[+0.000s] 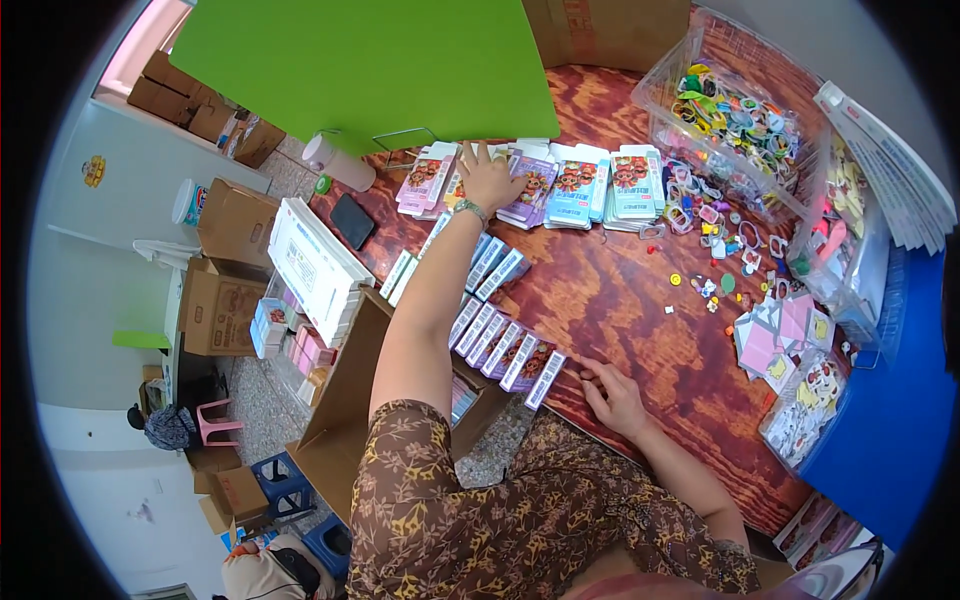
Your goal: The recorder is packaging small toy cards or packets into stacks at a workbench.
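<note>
Spreading the left hand over the row of flat cartons at twelve o'clock; resting the right hand, loosely bent and half-spread, on the tabletop at four o'clock, just beside the purple-and-white boxes lining up toward ten o'clock from it.

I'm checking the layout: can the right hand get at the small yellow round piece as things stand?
Probably yes: mostly bare tabletop lies between the right hand and the yellow round piece, with nothing tall blocking it.
</note>
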{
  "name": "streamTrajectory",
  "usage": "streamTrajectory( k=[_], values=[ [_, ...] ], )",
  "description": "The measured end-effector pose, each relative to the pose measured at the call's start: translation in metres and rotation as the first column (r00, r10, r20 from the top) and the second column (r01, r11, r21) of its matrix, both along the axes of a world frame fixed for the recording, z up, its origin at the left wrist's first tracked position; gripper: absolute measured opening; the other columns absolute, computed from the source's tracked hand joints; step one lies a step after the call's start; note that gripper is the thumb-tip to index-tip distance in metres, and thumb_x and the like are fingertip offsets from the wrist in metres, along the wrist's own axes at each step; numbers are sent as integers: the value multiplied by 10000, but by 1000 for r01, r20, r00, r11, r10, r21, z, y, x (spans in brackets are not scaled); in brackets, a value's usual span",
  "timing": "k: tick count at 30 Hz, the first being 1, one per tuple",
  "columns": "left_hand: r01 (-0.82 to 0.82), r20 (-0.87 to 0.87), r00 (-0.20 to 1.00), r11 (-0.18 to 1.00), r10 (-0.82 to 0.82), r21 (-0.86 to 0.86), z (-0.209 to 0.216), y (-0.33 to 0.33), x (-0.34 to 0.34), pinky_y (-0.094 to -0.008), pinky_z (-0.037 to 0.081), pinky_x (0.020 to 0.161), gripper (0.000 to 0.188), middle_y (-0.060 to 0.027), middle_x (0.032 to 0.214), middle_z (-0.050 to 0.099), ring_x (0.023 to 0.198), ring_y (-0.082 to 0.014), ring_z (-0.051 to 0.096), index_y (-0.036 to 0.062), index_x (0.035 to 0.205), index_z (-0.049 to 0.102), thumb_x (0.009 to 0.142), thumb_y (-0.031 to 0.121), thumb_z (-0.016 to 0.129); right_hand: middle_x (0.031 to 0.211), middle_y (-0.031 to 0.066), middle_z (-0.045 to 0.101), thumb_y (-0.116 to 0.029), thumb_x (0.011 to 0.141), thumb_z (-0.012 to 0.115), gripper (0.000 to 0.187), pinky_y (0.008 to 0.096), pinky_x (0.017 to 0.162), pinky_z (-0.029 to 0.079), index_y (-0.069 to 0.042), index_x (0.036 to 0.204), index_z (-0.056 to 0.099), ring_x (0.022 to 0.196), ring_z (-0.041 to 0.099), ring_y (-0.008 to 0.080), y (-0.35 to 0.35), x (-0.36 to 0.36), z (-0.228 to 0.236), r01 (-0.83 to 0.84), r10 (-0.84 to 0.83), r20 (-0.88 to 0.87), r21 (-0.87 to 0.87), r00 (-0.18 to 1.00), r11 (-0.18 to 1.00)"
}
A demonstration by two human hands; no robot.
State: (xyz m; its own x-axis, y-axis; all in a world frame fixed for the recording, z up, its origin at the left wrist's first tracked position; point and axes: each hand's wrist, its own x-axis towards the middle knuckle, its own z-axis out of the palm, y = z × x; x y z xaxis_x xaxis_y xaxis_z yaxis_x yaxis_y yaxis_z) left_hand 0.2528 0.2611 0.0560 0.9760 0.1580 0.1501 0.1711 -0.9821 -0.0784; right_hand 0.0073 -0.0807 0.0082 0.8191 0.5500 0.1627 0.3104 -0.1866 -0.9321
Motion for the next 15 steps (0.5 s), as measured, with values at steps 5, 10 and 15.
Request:
streamTrajectory(
  k=[5, 10, 15],
  values=[
    [-67, 20, 997, 994, 69, -90, -10, -14, -4, -680, 250, 1116, 595, -319, 1479, 390, 1441, -544, 201, -14, 1037, 715, 801, 532, 710, 964, 160, 682, -38, 921, 650, 364, 319, 709, 562, -18, 1283, 610, 828, 706, 242, 1, 2, 9, 6, -6, 13, 11, 1000, 1000],
    [-10, 272, 960, 976, 71, -219, -9, 23, 1, -520, 396, 1067, 531, -290, 1209, 618, 1173, -472, 540, -20, 1060, 659, 742, 399, 731, 966, 160, 683, -32, 913, 652, 341, 335, 736, 562, -13, 1253, 623, 854, 705, 264, 1, 1, 8, 2, -3, 14, 27, 1000, 1000],
    [-144, -190, 974, 983, 120, -115, -3, 39, -1, -486, 445, 1044, 670, -307, 1277, 563, 1226, -466, 513, -58, 1267, 536, 758, 348, 692, 951, 161, 680, -35, 897, 654, 318, 355, 695, 558, -11, 1214, 640, 811, 700, 282, 2, 3, 9, 15, -17, 64, 25, 998, 1000]
  ],
)
